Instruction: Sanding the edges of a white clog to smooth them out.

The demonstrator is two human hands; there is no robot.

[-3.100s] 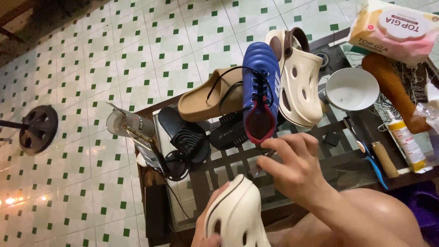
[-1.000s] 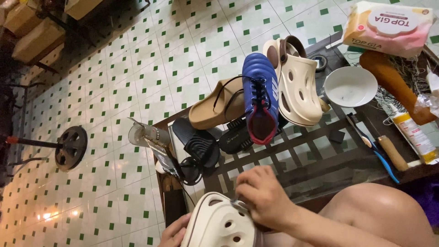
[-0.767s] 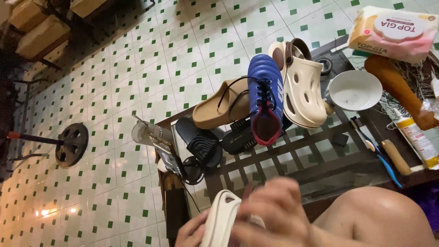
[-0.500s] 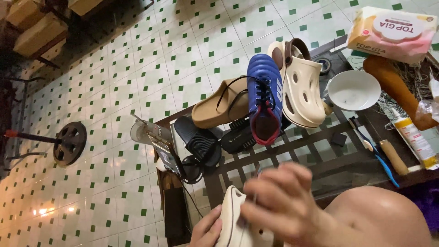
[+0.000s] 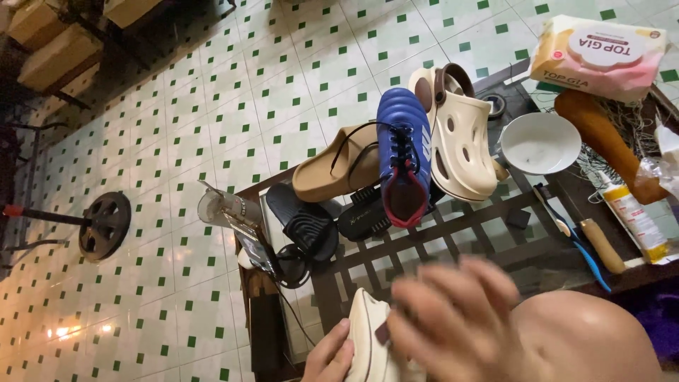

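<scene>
At the bottom edge, both my hands are on a cream clog [image 5: 368, 339] that is turned on its side. My left hand [image 5: 332, 357] grips it from the left. My right hand [image 5: 453, 315] is blurred and lies over its right side with fingers curled around it, hiding most of the shoe. Just beyond is a low glass-topped table with a dark wooden lattice [image 5: 467, 244]. On it stand a matching cream clog [image 5: 463, 152], a blue laced football boot [image 5: 404, 155], a tan slide [image 5: 332, 170] and black sandals [image 5: 311, 225].
A white bowl [image 5: 539, 143], a pink tissue pack [image 5: 598, 56], a brown wooden handle [image 5: 608, 141], a blue toothbrush [image 5: 574, 244] and a tube [image 5: 636, 223] fill the table's right side. A clear cup [image 5: 219, 206] sits at its left corner. A weight plate [image 5: 105, 225] lies on the green-dotted tile floor.
The clog was held sole-down showing its holes, and has been turned onto its edge. My right hand moved from reaching over the table down onto the clog.
</scene>
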